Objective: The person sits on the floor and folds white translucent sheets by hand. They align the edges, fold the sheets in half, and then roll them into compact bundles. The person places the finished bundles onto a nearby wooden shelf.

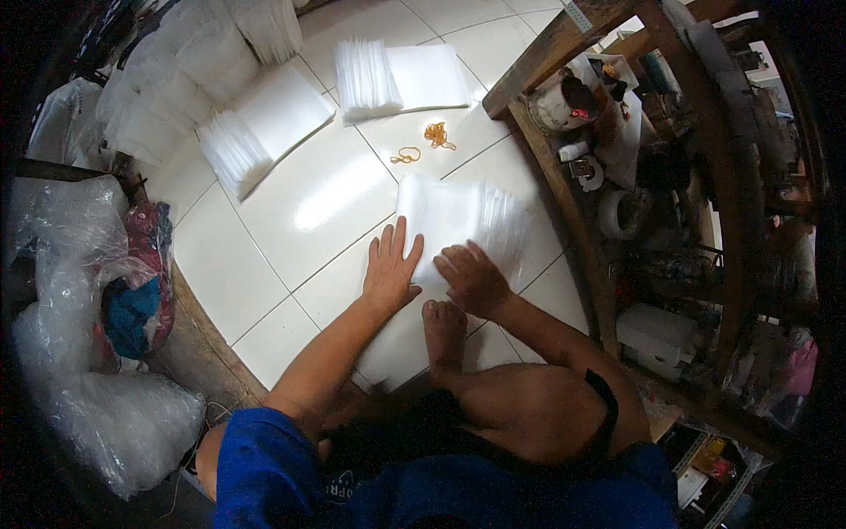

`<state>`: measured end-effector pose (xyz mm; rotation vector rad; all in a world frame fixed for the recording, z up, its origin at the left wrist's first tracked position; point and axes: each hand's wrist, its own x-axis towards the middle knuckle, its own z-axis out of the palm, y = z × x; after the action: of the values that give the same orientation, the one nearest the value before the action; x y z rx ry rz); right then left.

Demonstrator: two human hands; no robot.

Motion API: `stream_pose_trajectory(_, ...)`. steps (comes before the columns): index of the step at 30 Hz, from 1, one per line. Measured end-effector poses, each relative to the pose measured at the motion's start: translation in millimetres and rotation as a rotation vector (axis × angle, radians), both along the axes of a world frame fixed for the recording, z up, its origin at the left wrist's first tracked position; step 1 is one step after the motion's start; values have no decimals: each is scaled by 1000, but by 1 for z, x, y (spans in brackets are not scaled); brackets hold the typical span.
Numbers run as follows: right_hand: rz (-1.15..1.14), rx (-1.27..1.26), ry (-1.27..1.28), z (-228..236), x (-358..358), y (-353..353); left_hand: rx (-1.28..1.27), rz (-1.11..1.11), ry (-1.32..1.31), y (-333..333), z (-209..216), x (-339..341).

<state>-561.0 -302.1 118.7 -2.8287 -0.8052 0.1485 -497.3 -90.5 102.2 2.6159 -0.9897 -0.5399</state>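
Observation:
On the white tiled floor in front of me lies a stack of thin, whitish see-through plastic bags or sheets. Its right side is fanned out and blurred. My left hand rests with spread fingers at the stack's left edge. Over the near right part of the stack is my right hand, its fingers curled and slightly smeared by motion. Whatever those fingers may hold is hidden.
Two similar plastic stacks lie farther off. Yellowish rubber bands sit beyond the near stack. Plastic-wrapped bundles stand far left, clear plastic near left. A cluttered wooden shelf borders the right. My bare foot is close by.

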Motion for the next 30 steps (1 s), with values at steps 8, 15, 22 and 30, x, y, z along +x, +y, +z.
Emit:
stream_pose_trajectory(8, -89, -332, -11, -28, 6, 26, -1, -298, -315, -7, -37, 8)
stream_pose_trajectory(15, -87, -400, -205, -40, 6, 29, 81, -329, -298, -16, -27, 12)
stream_pose_trajectory(22, -30, -235, -39, -27, 22, 7, -33, -281, -128, -8, -6, 21)
stream_pose_trajectory(30, -87, -18, 157, -10, 38, -11, -105, -88, -346, -25, -24, 9)
